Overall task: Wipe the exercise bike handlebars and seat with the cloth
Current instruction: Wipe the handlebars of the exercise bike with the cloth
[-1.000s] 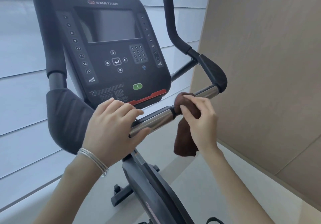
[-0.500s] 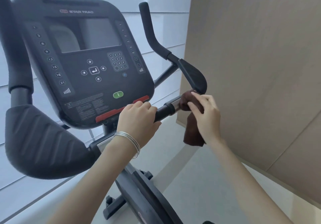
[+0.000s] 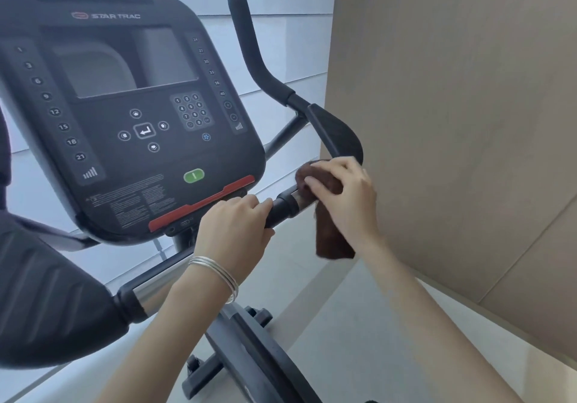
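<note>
Head view: right grip clamps cloth onto handlebar; left grip closed round handlebar.

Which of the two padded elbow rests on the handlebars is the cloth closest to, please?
The right elbow rest, just above the brown cloth in the right hand; the left rest is far off.

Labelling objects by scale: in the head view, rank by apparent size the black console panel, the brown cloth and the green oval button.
1. Black console panel
2. Brown cloth, partly hidden by the right hand
3. Green oval button
</note>
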A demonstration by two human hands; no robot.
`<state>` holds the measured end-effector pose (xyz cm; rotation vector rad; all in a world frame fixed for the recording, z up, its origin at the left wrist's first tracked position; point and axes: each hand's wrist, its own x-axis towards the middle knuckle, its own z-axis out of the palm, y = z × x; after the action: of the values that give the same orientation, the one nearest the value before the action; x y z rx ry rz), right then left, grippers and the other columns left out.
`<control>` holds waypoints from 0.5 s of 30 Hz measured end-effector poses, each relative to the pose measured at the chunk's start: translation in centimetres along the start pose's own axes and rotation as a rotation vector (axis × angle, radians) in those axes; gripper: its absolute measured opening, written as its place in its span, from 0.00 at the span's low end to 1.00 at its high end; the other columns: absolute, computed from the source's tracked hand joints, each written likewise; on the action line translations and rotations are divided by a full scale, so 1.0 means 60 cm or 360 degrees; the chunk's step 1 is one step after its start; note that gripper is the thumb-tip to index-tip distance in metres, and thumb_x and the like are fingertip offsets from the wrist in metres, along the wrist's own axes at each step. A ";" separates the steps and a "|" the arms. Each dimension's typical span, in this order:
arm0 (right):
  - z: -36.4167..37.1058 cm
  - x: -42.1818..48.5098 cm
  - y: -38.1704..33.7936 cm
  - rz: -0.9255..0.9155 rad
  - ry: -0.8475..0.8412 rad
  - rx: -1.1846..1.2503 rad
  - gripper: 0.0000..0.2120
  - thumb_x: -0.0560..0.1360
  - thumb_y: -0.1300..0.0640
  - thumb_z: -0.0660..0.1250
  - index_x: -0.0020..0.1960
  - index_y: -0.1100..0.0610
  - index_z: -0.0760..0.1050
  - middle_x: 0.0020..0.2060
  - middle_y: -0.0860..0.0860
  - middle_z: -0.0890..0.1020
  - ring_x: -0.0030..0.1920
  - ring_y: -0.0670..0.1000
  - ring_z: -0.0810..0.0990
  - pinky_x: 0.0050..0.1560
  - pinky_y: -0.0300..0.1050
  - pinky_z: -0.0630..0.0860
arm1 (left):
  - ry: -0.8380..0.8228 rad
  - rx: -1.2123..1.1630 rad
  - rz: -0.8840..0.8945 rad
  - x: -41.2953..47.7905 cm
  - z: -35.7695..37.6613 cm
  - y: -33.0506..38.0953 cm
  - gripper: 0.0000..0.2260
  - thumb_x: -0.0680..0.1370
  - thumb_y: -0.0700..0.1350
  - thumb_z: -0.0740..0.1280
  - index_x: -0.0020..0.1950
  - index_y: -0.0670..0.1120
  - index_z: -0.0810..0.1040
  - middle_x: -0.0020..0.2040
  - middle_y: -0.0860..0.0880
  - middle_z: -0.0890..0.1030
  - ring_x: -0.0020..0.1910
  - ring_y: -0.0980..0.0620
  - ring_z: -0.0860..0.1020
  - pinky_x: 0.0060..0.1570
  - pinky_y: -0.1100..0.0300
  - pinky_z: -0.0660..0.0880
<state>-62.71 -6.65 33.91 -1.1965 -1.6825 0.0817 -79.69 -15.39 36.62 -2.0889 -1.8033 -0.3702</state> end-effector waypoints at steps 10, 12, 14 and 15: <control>-0.012 0.031 0.019 0.0243 0.0105 0.0116 0.11 0.70 0.51 0.72 0.52 0.51 0.81 0.49 0.47 0.79 0.51 0.51 0.78 0.51 0.42 0.73 | 0.0029 -0.0004 0.0047 -0.006 0.003 -0.005 0.17 0.79 0.55 0.57 0.67 0.53 0.66 0.55 0.54 0.76 0.51 0.52 0.76 0.37 0.62 0.64; -0.007 0.000 0.006 0.0191 0.0128 0.0208 0.11 0.70 0.51 0.72 0.52 0.51 0.81 0.49 0.46 0.79 0.50 0.49 0.78 0.50 0.35 0.73 | 0.0032 0.0022 0.0070 -0.005 0.003 -0.004 0.17 0.80 0.55 0.56 0.67 0.54 0.65 0.55 0.55 0.76 0.50 0.53 0.77 0.35 0.63 0.63; 0.000 -0.047 -0.010 0.0054 0.0100 0.0340 0.12 0.70 0.51 0.73 0.53 0.52 0.80 0.49 0.44 0.78 0.49 0.42 0.77 0.50 0.25 0.70 | 0.0022 0.0019 0.0072 -0.004 0.002 -0.004 0.16 0.80 0.56 0.55 0.67 0.56 0.65 0.53 0.56 0.76 0.47 0.54 0.77 0.30 0.65 0.59; 0.004 -0.067 -0.015 -0.0023 0.0073 0.0348 0.13 0.70 0.50 0.73 0.53 0.52 0.80 0.50 0.43 0.77 0.49 0.39 0.76 0.51 0.24 0.71 | 0.0007 0.0011 0.0063 -0.004 0.001 -0.006 0.16 0.79 0.56 0.55 0.67 0.57 0.66 0.52 0.56 0.77 0.46 0.53 0.77 0.29 0.64 0.60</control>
<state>-63.55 -9.93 31.56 -1.0151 -1.5974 0.2223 -80.09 -15.51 36.50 -2.1140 -1.7557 -0.3568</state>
